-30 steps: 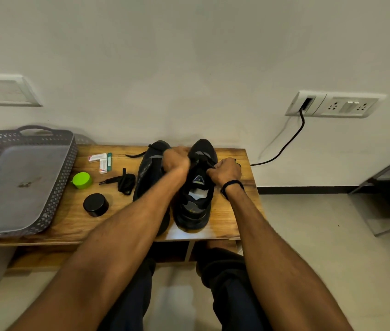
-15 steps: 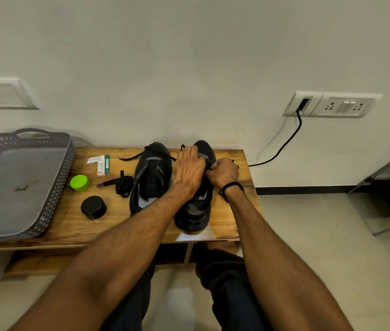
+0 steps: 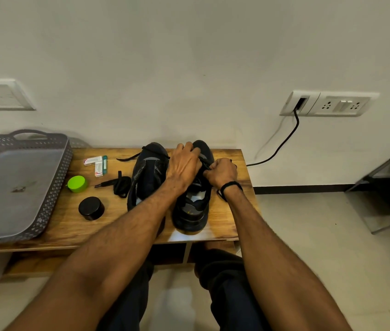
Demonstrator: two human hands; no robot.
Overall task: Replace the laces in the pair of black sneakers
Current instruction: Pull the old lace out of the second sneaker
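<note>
"On the wooden bench (image 3: 117, 218), which shoe do you work on?"

"The right sneaker (image 3: 192, 211). It stands upright on its sole, just beside the left sneaker (image 3: 146, 177), in the middle of the bench top."

"And your hands?"

"My left hand (image 3: 184, 163) holds the front part of this shoe, with the fingers curled over the upper. Whether they also pinch something under them, I cannot tell. My right hand (image 3: 220, 172) is closed to a fist and pinches the lace (image 3: 204, 163), which runs tight from the eyelets toward it."

"So which step is this?"

"I judge that I work the lace at the eyelets near the toe. Whether it goes out or comes in, the view does not show clearly. A bundled lace (image 3: 121, 186) lies on the wood just left of the pair, and I cannot say if it is the old one or the new one."

"What does the next move need?"

"I think the left hand must keep the shoe steady while the right hand pulls along the eyelet row, not sideways, so the shoe does not tip against its neighbour."

"Which way does the shoe point?"

"The toe points away from me, to the wall (image 3: 189, 68), and the heel is toward my knees. Its long axis goes from me to the wall, leaning only a little."
</note>
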